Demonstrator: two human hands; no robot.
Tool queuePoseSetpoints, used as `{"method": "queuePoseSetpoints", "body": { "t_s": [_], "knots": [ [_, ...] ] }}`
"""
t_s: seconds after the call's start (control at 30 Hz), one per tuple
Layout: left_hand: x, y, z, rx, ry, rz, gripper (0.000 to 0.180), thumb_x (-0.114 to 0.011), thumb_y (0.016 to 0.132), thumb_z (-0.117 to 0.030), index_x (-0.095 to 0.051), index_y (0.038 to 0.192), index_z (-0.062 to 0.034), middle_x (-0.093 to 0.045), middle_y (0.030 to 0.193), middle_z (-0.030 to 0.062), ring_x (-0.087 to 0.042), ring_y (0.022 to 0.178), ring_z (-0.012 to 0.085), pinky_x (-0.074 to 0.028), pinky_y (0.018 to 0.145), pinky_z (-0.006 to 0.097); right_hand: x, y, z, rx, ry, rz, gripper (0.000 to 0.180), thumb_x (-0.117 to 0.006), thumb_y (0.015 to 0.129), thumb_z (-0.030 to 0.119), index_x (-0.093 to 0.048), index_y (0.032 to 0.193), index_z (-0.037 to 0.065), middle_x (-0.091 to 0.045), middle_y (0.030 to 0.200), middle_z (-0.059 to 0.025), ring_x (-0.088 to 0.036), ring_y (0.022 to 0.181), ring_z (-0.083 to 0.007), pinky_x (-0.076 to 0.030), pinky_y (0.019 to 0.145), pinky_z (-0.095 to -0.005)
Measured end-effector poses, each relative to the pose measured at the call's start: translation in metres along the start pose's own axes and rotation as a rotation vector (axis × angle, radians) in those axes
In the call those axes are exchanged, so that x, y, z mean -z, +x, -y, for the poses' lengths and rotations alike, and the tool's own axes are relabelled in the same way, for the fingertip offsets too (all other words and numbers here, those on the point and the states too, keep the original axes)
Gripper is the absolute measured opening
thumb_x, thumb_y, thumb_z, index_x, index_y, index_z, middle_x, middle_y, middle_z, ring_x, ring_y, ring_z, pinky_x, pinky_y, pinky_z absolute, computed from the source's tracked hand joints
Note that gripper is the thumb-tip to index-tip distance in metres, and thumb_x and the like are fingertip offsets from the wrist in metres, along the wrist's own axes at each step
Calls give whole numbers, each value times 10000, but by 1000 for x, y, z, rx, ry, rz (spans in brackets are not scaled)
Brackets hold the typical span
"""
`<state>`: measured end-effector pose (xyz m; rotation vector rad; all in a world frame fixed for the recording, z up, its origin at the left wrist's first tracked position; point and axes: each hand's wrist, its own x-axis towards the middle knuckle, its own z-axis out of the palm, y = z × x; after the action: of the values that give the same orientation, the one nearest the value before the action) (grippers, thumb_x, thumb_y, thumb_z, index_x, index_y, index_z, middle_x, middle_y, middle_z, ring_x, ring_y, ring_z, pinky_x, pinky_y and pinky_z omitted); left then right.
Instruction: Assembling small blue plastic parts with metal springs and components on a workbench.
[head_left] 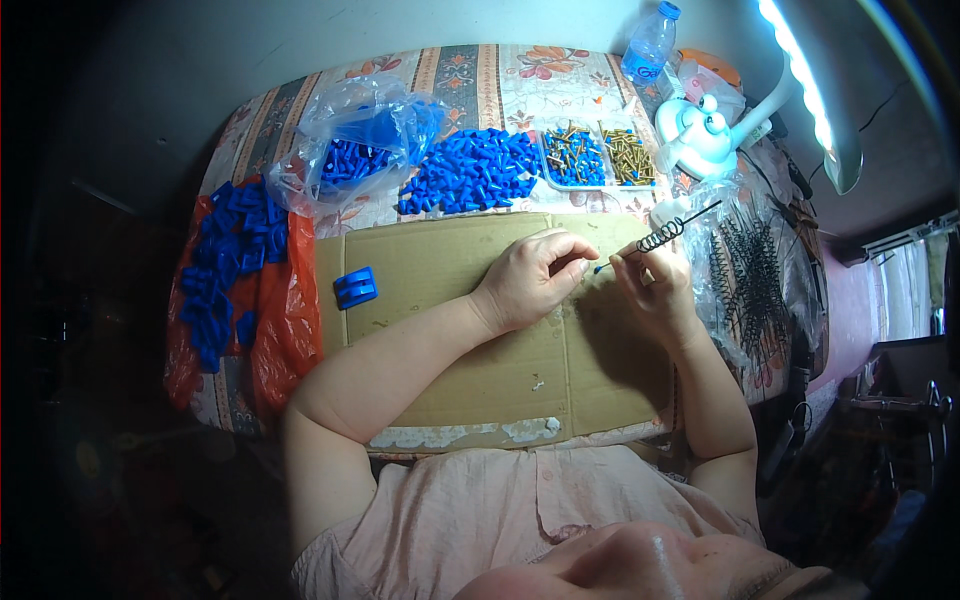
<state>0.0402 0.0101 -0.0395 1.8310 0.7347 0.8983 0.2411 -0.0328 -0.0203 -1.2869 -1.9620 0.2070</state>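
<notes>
My right hand (pixel 657 285) pinches a black coiled wire spring (pixel 662 234), held aslant above the cardboard (pixel 440 370). Its straight end points up to the right. The other end, beside my right thumb and index finger, shows a small dark blue tip (pixel 598 269). Close to that tip, my left hand (pixel 535 280) has thumb and index finger brought together; whether something small sits between them is hidden. A blue plastic piece with raised ridges (pixel 355 288) lies alone on the left part of the cardboard.
Beyond the cardboard are a heap of small blue cones (pixel 470 170), a clear bag (pixel 350 140) and a divided tray of brass-coloured pins (pixel 628 158). Blue parts lie on a red bag (pixel 290 300) at left. Black springs (pixel 750 280), a lamp (pixel 700 140) and a bottle (pixel 650 45) stand right.
</notes>
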Motion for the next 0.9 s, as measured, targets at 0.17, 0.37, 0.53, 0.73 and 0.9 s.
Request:
{"method": "queuePoseSetpoints", "body": {
  "t_s": [0.17, 0.37, 0.53, 0.73, 0.9],
  "knots": [
    [-2, 1, 4, -5, -15, -2, 139, -591, 889, -66, -653, 1000, -9, -655, 903, 69, -594, 794, 119, -486, 727, 269, 0, -2, -3, -12, -21, 12, 88, -710, 800, 51, -632, 833, 33, -605, 679, -96, -583, 548, -222, -450, 520, -335],
    [-1, 0, 2, -28, 8, -4, 147, -591, 890, -74, -653, 1006, -9, -657, 906, 77, -600, 802, 122, -488, 733, 269, -1, -1, -1, 6, -24, 1, 88, -710, 800, 50, -632, 839, 37, -591, 675, -85, -567, 520, -204, -442, 496, -321],
    [-1, 0, 3, -17, 2, -3, 145, -592, 890, -77, -652, 1005, -12, -653, 899, 71, -591, 780, 121, -486, 723, 266, -1, -1, -1, -8, -8, -7, 86, -708, 800, 45, -629, 831, 38, -590, 673, -85, -567, 524, -203, -441, 500, -320],
    [-1, 0, 2, -33, 8, -8, 141, -589, 890, -72, -652, 1002, -14, -645, 881, 67, -580, 762, 117, -482, 707, 266, 0, -1, 0, 6, -35, 4, 84, -709, 797, 44, -629, 822, 42, -598, 679, -87, -576, 540, -216, -441, 515, -324],
    [-1, 0, 1, -32, 9, -8, 141, -588, 890, -75, -652, 1002, -16, -640, 870, 66, -576, 754, 115, -480, 702, 265, 1, -1, -3, 66, -101, 2, 84, -705, 793, 32, -631, 832, 35, -606, 690, -100, -587, 567, -236, -450, 536, -335]
  ]
}}
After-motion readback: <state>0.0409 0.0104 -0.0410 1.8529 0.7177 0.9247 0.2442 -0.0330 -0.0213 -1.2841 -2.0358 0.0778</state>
